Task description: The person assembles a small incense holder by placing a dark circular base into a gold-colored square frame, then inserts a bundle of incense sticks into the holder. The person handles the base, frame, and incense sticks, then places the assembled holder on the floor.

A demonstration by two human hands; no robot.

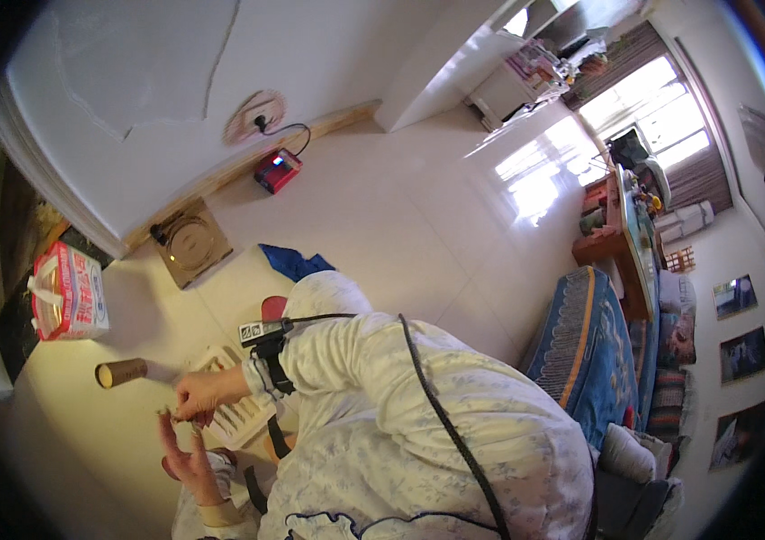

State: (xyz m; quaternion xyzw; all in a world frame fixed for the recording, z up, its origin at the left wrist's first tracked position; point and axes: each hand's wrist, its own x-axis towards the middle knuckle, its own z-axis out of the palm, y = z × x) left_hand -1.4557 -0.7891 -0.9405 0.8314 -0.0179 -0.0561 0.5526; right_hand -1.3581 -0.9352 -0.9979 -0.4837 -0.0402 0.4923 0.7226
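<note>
Near the hands (207,393) (191,463) sits a tray (247,421) (white, slotted).

The tube (123,372) looks like matt cardboard, the floor (400,234) glossy.

At the fingertips of your left hand (190,461) and right hand (200,396), anything pinched is too small to tell. Your right wrist covers part of the white slotted tray (245,423). Your clothed leg hides one end of the blue item (290,262). Framed pictures (743,356): subjects indistinct. Window (661,110): view washed out by glare.
</note>
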